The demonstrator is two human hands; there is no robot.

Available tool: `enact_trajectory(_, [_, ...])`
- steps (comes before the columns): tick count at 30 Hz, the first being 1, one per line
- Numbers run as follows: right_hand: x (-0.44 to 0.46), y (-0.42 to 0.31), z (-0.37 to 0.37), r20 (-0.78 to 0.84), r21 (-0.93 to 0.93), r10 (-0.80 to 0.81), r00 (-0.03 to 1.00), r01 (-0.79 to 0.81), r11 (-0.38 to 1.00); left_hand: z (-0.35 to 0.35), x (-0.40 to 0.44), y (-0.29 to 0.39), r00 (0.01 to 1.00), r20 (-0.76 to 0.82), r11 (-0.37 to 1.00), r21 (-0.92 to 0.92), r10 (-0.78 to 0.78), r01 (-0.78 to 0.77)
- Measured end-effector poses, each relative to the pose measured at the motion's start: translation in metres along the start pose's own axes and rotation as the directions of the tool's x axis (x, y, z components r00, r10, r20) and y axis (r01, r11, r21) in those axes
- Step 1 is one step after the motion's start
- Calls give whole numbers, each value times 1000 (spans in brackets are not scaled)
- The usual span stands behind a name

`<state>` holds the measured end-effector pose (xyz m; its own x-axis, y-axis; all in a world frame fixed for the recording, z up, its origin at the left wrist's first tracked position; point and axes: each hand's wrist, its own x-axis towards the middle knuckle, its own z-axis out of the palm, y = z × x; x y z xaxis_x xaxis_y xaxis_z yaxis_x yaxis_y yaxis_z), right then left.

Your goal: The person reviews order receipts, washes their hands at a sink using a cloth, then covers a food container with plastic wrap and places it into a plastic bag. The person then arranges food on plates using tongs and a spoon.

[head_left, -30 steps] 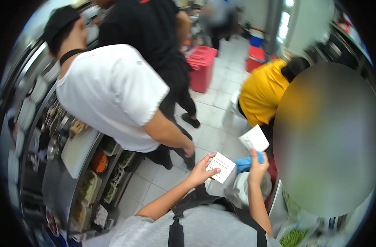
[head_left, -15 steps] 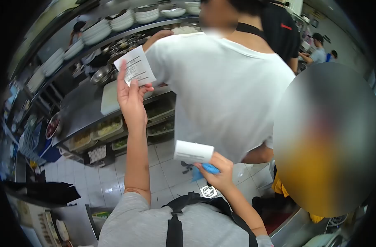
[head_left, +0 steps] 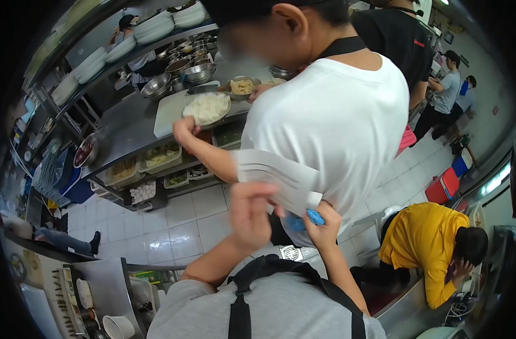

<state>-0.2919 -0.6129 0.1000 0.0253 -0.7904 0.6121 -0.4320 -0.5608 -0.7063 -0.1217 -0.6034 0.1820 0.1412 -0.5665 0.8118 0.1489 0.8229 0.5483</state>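
My left hand (head_left: 251, 217), blurred by motion, is curled at the lower left side of a printed paper slip (head_left: 283, 176), its fingertips overlapping the paper. The slip is tilted and smeared; whether a second slip lies behind it I cannot tell. My right hand (head_left: 324, 223) pinches a crumpled blue item (head_left: 314, 217), perhaps cloth or plastic, right below the slip's lower right corner. A small white end of paper (head_left: 314, 199) shows just above those fingers. Both hands are close together in front of my chest, behind a person in a white shirt (head_left: 331, 113).
The person ahead holds a bowl of white rice (head_left: 207, 108) over a steel counter (head_left: 125, 133). Food trays (head_left: 160, 158) sit below it, stacked plates (head_left: 154, 28) above. A person in yellow (head_left: 419, 237) bends at my right. A floor drain (head_left: 291, 253) lies ahead.
My left hand has come down and right from its raised position, bringing its slip toward my right hand. The person in white has turned left and now shows a bowl of rice.
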Motion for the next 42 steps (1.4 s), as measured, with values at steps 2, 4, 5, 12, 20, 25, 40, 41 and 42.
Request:
enact_trajectory(2, [-8,4,-9,-62,8,35,997,-35,999,17,-18,-4,984,90,986,81,-151,144])
enact_trajectory(4, [-19,9,-19,-102,7,124,987,-123,992,28,-26,-16,980,78,966,201,-183,164])
enact_trajectory(5, [-21,7,-26,-130,-49,155,979,-163,985,31,-28,-21,978,76,951,260,-196,171])
enact_trajectory(12, [-3,42,-60,-366,220,370,854,-307,926,21,-49,-36,990,-133,927,362,-53,98])
enact_trajectory(20, [15,77,-47,-335,174,300,893,-254,951,10,-58,-41,878,-472,926,363,84,107])
enact_trajectory(25, [41,86,-52,-233,128,177,956,-150,980,50,-25,-70,955,-95,810,557,283,-184])
enact_trajectory(40, [179,312,-274,-404,140,309,861,-275,951,140,86,-184,902,-430,651,693,28,310])
enact_trajectory(41, [194,317,-289,-433,170,322,842,-274,947,148,98,-190,911,-409,603,741,55,296])
enact_trajectory(42, [208,317,-299,-421,235,333,844,-254,938,153,109,-196,902,-427,619,725,61,301])
